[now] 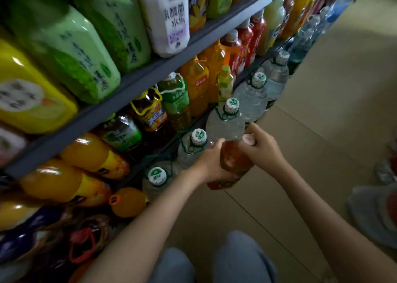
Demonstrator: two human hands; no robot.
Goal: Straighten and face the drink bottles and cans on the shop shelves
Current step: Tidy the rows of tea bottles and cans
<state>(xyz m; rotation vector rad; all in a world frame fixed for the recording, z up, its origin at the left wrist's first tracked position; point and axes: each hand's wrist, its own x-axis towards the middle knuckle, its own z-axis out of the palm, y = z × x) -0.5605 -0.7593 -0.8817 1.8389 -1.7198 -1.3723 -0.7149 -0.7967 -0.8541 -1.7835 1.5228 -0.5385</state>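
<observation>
Two hands on one bottle. Left hand [211,163] wrapped around the body of the amber tea bottle [233,162]; right hand [263,148] clenched over its white and red cap [249,139]. Bottle held clear of the shelving, over the tan floor [311,132], tilted with cap up and to the right, base down and to the left. Label partly hidden by the left fingers, face not readable.

Just behind the held bottle: row of large clear water jugs [225,125] with green and white caps, standing at floor level along the shelf front, running back to the right. Nearest jug cap [157,176] left of the left forearm.

Middle shelf: orange juice bottles [94,153] lying at left, dark tea bottle with green label [122,133], iced tea bottle with yellow carry handle [151,110], green tea bottle with white handle [176,95], further orange bottles [196,84] upright, one small green-capped bottle [225,82] in front of them, red-labelled bottles [245,44] beyond.

Upper shelf, above the grey shelf edge [129,89]: big green tea bottles [71,52], one white bottle with purple print [167,18], yellow bottle [25,93] at far left.

Low in view: knees in grey trousers [240,259]. Right edge: grey shoes [371,209], blurred.
</observation>
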